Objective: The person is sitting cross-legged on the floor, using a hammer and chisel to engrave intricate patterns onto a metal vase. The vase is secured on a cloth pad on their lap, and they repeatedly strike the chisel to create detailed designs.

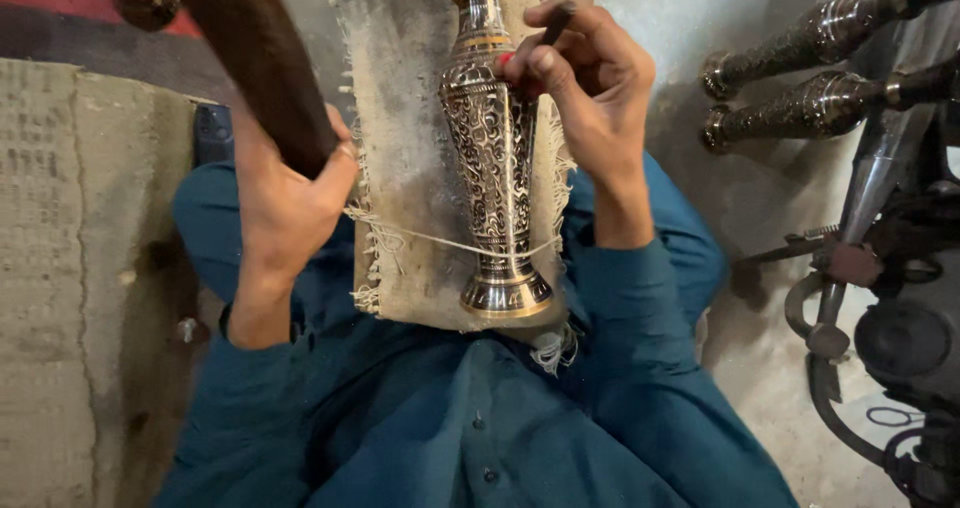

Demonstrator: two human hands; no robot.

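Engraved metal vase (493, 158) lying centre frame on frayed cloth (405, 118), tied by string (440, 243), likely rigid, heavy, slippery, best steadied at neck; right hand (590, 78) pinching chisel (553, 26) against it, left hand (285, 183) gripping mallet (255, 58).

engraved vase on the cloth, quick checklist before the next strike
1. Vase lying on cloth pad: ok.
2. String across the vase near its base: ok.
3. Right hand holds a thin dark tool against the vase: ok.
4. Tool tip placement on the pattern: cannot tell, fingers hide it.
5. Left hand gripping dark wooden handle: ok.
6. Handle's head: cannot tell, out of frame.
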